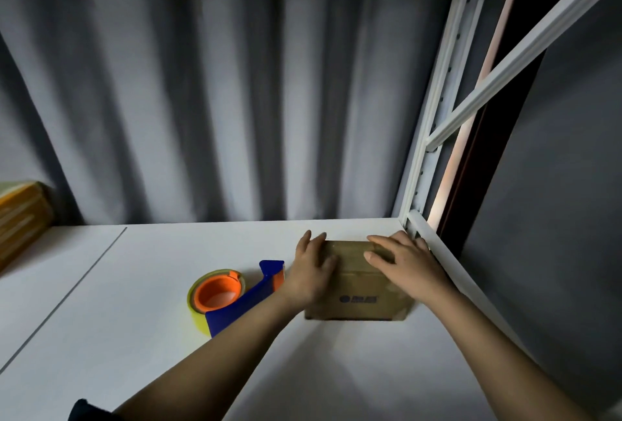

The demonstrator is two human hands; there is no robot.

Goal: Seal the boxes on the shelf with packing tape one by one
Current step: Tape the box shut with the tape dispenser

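Note:
A small brown cardboard box (360, 289) sits on the white shelf (141, 286) near its back right corner, a blue logo on its top. My left hand (311, 271) lies on the box's left side, fingers straight and reaching its far edge. My right hand (404, 262) rests flat on the right part of the top, fingers spread. A blue tape dispenser (235, 306) with an orange core and a yellowish roll lies on the shelf just left of the box, apart from both hands.
Another stack of brown boxes (20, 218) stands at the far left edge of the shelf. A white metal upright (434, 138) and a slanted brace rise at the right corner. Grey curtain folds hang behind.

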